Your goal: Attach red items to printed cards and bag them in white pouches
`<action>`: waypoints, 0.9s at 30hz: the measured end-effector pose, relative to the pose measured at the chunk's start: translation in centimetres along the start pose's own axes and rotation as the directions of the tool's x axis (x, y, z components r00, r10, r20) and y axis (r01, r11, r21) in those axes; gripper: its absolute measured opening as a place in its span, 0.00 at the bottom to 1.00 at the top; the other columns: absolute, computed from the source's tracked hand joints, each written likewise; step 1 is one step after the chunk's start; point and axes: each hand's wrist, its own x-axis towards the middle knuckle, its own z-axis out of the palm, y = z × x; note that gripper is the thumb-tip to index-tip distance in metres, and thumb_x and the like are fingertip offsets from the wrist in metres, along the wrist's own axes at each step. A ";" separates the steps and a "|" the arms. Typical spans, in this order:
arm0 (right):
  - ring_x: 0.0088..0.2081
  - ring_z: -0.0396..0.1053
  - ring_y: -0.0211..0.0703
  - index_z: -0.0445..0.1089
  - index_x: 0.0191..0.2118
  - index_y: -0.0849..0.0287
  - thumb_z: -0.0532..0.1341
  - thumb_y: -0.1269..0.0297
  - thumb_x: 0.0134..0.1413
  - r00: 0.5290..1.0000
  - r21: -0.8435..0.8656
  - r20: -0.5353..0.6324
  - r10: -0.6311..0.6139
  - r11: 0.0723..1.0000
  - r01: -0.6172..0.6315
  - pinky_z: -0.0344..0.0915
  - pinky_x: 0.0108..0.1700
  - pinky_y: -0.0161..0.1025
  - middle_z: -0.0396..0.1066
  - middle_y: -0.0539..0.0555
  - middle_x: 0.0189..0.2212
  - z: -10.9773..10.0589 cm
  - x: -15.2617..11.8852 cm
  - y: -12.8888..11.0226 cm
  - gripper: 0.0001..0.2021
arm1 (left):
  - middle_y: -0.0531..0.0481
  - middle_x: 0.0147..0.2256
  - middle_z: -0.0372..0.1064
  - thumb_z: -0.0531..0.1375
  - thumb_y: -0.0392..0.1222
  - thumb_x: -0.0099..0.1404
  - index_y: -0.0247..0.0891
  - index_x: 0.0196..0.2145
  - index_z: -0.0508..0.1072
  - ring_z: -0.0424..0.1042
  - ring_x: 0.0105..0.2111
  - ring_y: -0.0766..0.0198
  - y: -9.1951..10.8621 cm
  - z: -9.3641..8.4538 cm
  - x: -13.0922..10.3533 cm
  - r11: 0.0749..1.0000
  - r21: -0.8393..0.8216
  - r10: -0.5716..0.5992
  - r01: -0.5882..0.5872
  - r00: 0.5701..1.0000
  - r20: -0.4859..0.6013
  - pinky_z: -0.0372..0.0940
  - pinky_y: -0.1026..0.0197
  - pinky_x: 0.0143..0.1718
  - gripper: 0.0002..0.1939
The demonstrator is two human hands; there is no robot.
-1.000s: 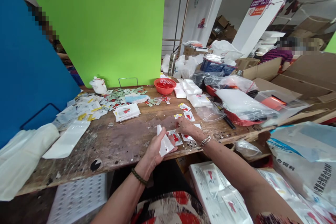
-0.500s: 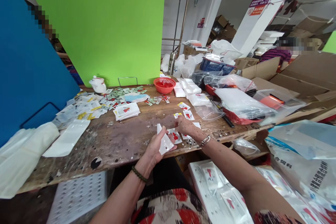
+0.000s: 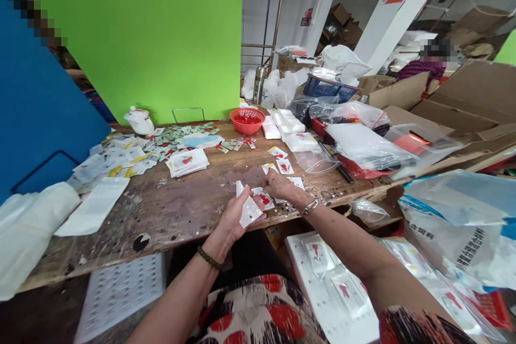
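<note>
My left hand point(image 3: 233, 212) is closed round a small white plastic bag point(image 3: 250, 212), held tilted at the table's front edge. My right hand point(image 3: 281, 187) is just right of it, its fingers bent together and pointing down at the tabletop; whether anything is between them is hidden. Beside and partly under the right hand lie small white packets with a red print or piece, one of them a packet point(image 3: 263, 199) between the two hands. More such packets, among them a packet point(image 3: 285, 166), lie beyond my right hand.
A stack of white packets point(image 3: 187, 162) lies left of centre. Behind it are scattered green cards point(image 3: 189, 134), a red basket point(image 3: 247, 120) and a white teapot point(image 3: 139, 121). Bags and a red tray point(image 3: 371, 167) crowd the right. A co-worker point(image 3: 427, 67) is in the right background.
The head view has shifted slightly, so the table sits a little further left and higher. Both hands keep nearly the same pose, the left still holding the bag.
</note>
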 end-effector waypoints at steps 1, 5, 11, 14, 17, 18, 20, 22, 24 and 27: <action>0.36 0.69 0.42 0.74 0.34 0.61 0.59 0.73 0.48 1.000 -0.004 0.005 -0.003 1.000 0.003 0.61 0.33 0.33 0.69 0.58 0.43 0.1 0.0 0.0 0.08 | 0.43 0.32 0.74 0.59 0.48 0.63 0.33 0.38 0.68 0.75 0.27 0.59 0.0 0.1 0.0 1.000 0.003 0.005 -0.005 1.000 -0.001 0.74 0.49 0.30 0.14; 0.38 0.70 0.47 0.71 0.42 0.62 0.54 0.73 0.53 1.000 -0.003 0.027 -0.005 1.000 0.005 0.61 0.37 0.36 0.72 0.60 0.39 0.5 0.3 -0.3 0.12 | 0.44 0.32 0.74 0.59 0.47 0.63 0.33 0.37 0.69 0.75 0.26 0.60 -0.1 0.1 -0.1 1.000 0.013 0.018 -0.018 1.000 0.005 0.74 0.50 0.30 0.13; 0.40 0.70 0.44 0.65 0.50 0.59 0.61 0.68 0.49 0.995 0.108 0.101 0.019 0.994 -0.030 0.60 0.34 0.32 0.73 0.57 0.42 0.2 0.0 -0.9 0.19 | 0.44 0.31 0.74 0.60 0.48 0.62 0.34 0.37 0.69 0.75 0.26 0.60 -0.2 0.1 0.1 1.000 0.014 0.023 -0.023 1.000 0.020 0.74 0.50 0.31 0.13; 0.41 0.70 0.46 0.67 0.48 0.61 0.65 0.67 0.45 0.990 0.136 0.119 0.075 0.987 -0.091 0.60 0.34 0.33 0.73 0.58 0.43 0.2 -0.3 -1.3 0.21 | 0.45 0.29 0.74 0.61 0.47 0.62 0.34 0.35 0.69 0.75 0.25 0.60 -0.2 0.3 0.0 1.000 0.007 0.018 -0.018 1.000 0.008 0.73 0.51 0.32 0.12; 0.39 0.70 0.46 0.69 0.43 0.62 0.64 0.70 0.45 0.994 0.198 0.077 0.077 0.976 -0.091 0.60 0.34 0.34 0.73 0.58 0.40 0.3 -0.6 -1.3 0.16 | 0.45 0.30 0.74 0.59 0.45 0.64 0.33 0.35 0.69 0.75 0.26 0.60 0.0 0.2 0.0 1.000 -0.025 0.012 -0.011 0.999 0.030 0.73 0.51 0.32 0.10; 0.39 0.70 0.45 0.70 0.41 0.62 0.63 0.72 0.46 0.996 0.254 0.045 0.070 0.964 -0.080 0.61 0.34 0.34 0.73 0.57 0.39 0.2 -0.6 -1.2 0.13 | 0.44 0.31 0.74 0.58 0.44 0.64 0.33 0.35 0.69 0.75 0.26 0.60 0.2 -0.1 0.0 0.999 -0.048 0.024 -0.023 0.999 0.028 0.73 0.51 0.32 0.10; 0.37 0.70 0.42 0.71 0.39 0.61 0.60 0.74 0.47 0.998 0.428 -0.020 0.055 0.903 -0.041 0.62 0.35 0.33 0.74 0.54 0.36 0.0 -0.8 -1.1 0.11 | 0.44 0.31 0.75 0.56 0.44 0.66 0.33 0.35 0.69 0.75 0.26 0.60 0.9 -0.7 -0.1 0.991 -0.115 0.064 -0.064 0.998 -0.005 0.73 0.51 0.31 0.10; 0.33 0.70 0.39 0.70 0.37 0.60 0.59 0.73 0.47 0.999 0.665 -0.044 0.019 0.747 0.015 0.63 0.33 0.33 0.73 0.51 0.31 -0.2 -1.3 -1.1 0.09 | 0.44 0.31 0.75 0.55 0.45 0.67 0.32 0.35 0.69 0.75 0.25 0.61 1.8 -1.6 -0.1 0.977 -0.188 0.098 -0.105 0.994 -0.050 0.73 0.52 0.31 0.12; 0.28 0.69 0.37 0.69 0.36 0.59 0.62 0.69 0.45 0.999 0.871 -0.014 -0.042 0.490 0.033 0.64 0.31 0.33 0.72 0.48 0.27 0.0 -2.0 -1.5 0.09 | 0.45 0.30 0.75 0.53 0.47 0.67 0.33 0.34 0.69 0.74 0.23 0.61 2.7 -2.4 -0.3 0.959 -0.250 0.119 -0.134 0.990 -0.072 0.73 0.52 0.30 0.14; 0.25 0.68 0.35 0.67 0.37 0.59 0.68 0.66 0.37 0.995 0.986 0.054 -0.084 0.161 -0.039 0.64 0.28 0.33 0.73 0.47 0.26 1.1 -3.6 -3.0 0.17 | 0.47 0.28 0.74 0.52 0.49 0.68 0.33 0.33 0.68 0.72 0.20 0.63 3.5 -3.2 -0.4 0.928 -0.325 0.159 -0.179 0.983 -0.090 0.71 0.58 0.24 0.15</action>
